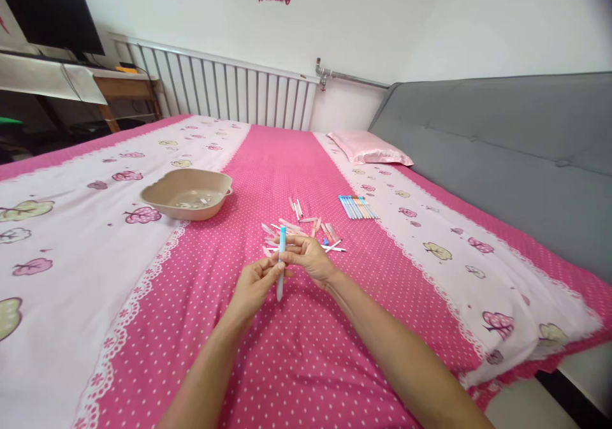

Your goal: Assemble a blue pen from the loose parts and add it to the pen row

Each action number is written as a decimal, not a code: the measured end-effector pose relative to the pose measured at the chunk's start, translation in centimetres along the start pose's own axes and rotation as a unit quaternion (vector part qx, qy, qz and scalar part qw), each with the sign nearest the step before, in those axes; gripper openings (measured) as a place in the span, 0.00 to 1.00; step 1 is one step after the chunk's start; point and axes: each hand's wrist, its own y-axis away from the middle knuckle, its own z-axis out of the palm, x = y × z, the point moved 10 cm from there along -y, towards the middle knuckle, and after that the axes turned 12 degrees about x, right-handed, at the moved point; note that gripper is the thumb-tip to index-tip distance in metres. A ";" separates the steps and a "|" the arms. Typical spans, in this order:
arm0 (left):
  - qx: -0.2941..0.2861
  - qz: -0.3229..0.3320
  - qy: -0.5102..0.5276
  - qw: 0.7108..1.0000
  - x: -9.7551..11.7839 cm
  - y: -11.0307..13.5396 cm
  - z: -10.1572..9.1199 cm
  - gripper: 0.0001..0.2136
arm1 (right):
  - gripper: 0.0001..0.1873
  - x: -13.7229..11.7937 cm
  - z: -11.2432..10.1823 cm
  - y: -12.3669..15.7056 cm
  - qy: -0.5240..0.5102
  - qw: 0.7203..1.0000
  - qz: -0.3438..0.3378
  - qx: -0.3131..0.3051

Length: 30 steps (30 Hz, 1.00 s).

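Between my two hands stands a pen [282, 241] with a blue upper end and a whitish lower barrel, held roughly upright. My left hand [255, 285] pinches it low on the barrel with the thumb. My right hand [310, 257] grips it from the other side, a little higher, fingers closed around it. Just beyond them lies a loose pile of pen parts [329, 231], pink, white and clear, with a small blue piece [326, 242] among them. To the right, a row of assembled pens [356, 207] with blue and orange ends lies side by side.
A beige plastic basin [191, 212] with small pieces in it sits left of the pile. The bed has a pink dotted cover [296, 161]. A pink pillow [366, 146] lies by the grey headboard [502, 123]. A radiator [220, 88] and a desk with a monitor [50, 21] stand behind.
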 end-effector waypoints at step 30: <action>0.138 0.052 -0.062 0.987 0.4 -0.5 -3.1 0.18 | 0.17 -3.2 -12.4 -1.2 0.617 0.733 -0.063 0.279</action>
